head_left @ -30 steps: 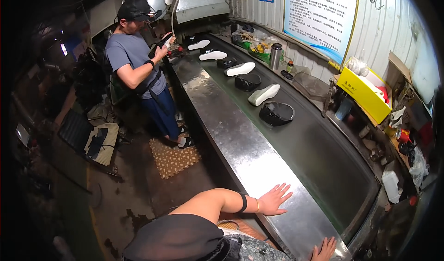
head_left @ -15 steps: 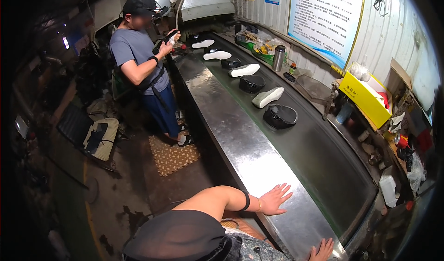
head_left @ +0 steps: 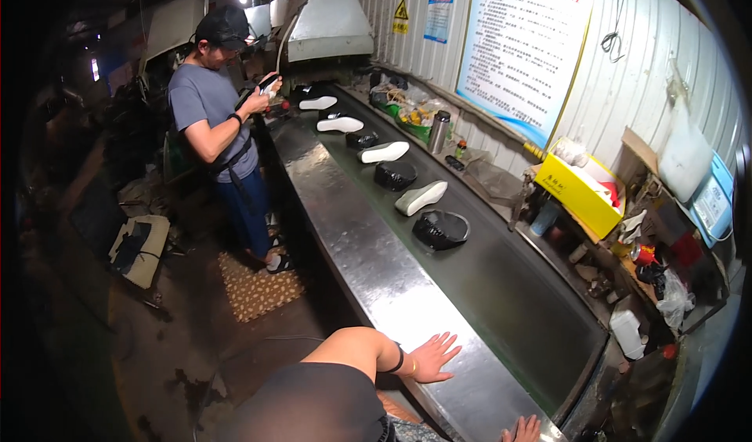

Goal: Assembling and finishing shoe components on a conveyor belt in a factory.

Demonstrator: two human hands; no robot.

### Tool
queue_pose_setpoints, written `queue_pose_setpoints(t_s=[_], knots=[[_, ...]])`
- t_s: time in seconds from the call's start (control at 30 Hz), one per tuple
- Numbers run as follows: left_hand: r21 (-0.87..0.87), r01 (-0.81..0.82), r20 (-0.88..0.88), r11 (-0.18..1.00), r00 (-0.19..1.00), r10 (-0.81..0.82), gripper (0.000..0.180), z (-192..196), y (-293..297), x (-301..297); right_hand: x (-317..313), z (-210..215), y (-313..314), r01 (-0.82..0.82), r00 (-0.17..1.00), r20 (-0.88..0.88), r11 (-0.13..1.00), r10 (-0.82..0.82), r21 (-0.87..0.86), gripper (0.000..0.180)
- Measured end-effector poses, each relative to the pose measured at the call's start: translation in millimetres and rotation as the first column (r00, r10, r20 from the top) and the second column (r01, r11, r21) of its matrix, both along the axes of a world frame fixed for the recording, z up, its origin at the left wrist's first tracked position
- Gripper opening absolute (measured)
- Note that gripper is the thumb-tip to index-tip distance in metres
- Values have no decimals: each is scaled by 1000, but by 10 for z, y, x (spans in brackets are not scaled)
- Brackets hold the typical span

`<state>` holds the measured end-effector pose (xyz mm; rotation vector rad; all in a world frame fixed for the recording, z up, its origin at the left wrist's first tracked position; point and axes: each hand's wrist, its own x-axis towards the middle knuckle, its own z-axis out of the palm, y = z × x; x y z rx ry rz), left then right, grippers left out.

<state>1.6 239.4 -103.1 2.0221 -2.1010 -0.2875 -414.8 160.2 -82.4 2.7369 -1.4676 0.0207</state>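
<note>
The metal ledge (head_left: 384, 273) lies under both hands (head_left: 430, 360) — unclenched, apart (left one splayed).

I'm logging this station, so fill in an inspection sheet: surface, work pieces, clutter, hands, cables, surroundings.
Surface: shiny metal ledge runs alongside a dark belt.
Work pieces: four white soles and several black shoe parts lie in a line on the belt.
Clutter: a flask, yellow box, red can and white jug stand or lie beyond the belt.
Hands: left hand spread flat on the ledge; right hand on it too, partly cut off by the picture edge.
Cables: dark cord hangs coiled on the wall.
Surroundings: a co-worker stands across the ledge from the belt, by a patterned mat.
</note>
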Motion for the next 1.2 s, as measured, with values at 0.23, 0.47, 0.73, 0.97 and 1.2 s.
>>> queue_pose_setpoints(t_s=[0.23,0.47,0.73,0.97,1.2], knots=[[28,-6,10,1000,1000,5,82,-89,35,-11,13,54,46,0,1000,8,1000,0,31,64],[33,12,25,999,1000,-13,82,15,-26,-7,-69,-101,43,-23,997,69,999,24,-29,60],[58,-10,78,998,997,6,82,33,-131,34,104,66,-149,46,971,231,995,-66,92,65],[113,-16,59,993,998,9,83,-26,-97,-12,-12,-103,-65,71,969,227,990,-98,121,65],[122,-14,53,992,999,7,82,-10,-111,18,43,-53,-94,74,967,233,990,-101,122,65]])
